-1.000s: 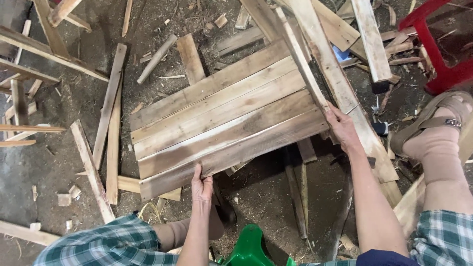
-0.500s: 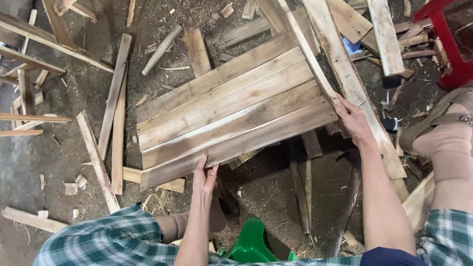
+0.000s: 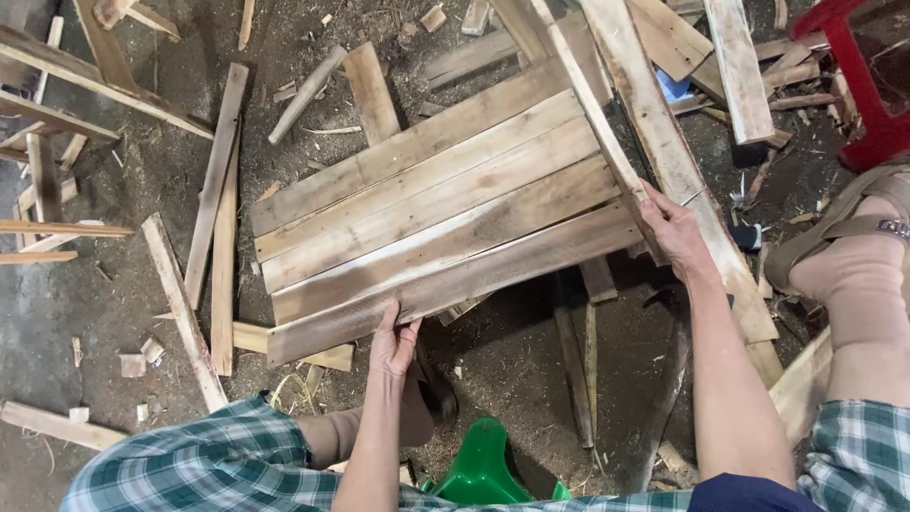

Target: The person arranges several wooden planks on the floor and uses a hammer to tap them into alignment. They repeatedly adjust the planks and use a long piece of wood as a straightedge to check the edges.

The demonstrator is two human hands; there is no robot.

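Both hands steadying a slatted wooden panel at frame centre.
Left hand grips its lower edge, right hand its right end; next, I'd judge, a firm, level lift.

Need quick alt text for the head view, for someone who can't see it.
Both bare hands grip a panel of wooden planks: left hand on its near edge, right hand at its right end. Scrap slats litter the dirt floor.
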